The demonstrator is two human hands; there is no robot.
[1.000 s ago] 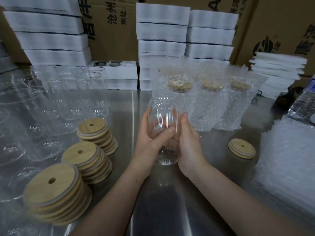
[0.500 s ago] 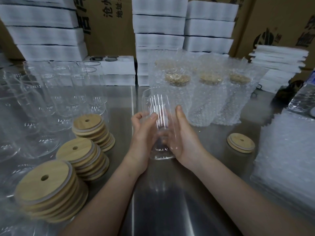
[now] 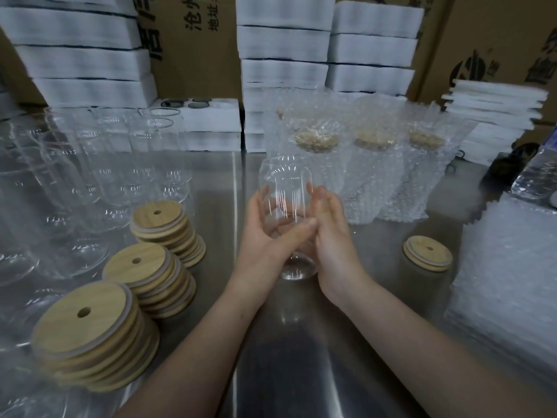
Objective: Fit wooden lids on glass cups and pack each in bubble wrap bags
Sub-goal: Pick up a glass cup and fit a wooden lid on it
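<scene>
The glass cup stands near-upright at the centre of the steel table, mouth up and without a lid; its base shows below the wrists, but whether it touches the table cannot be determined. The left hand grips the cup from the left, thumb laid across the near wall and fingers curled behind the glass; the right hand grips it from the right, fingers bent round the far wall and seen partly through the glass.

Three stacks of wooden lids lie near left of the cup, each top lid showing one hole; a single lid lies flat to the right, apart from the stacks.

Far left, a group of empty glass cups is hard to separate, since walls and reflections overlap and the nearest ones are cut by the frame edge. Just beyond the held cup stand three bubble wrap bags; lids inside show only as blurred tan patches.

Flat bubble wrap bags are piled at the right, cut off by the edge; a clear plastic item beyond them cannot be identified. White foam trays and cardboard boxes fill the far side, the box printing truncated.
</scene>
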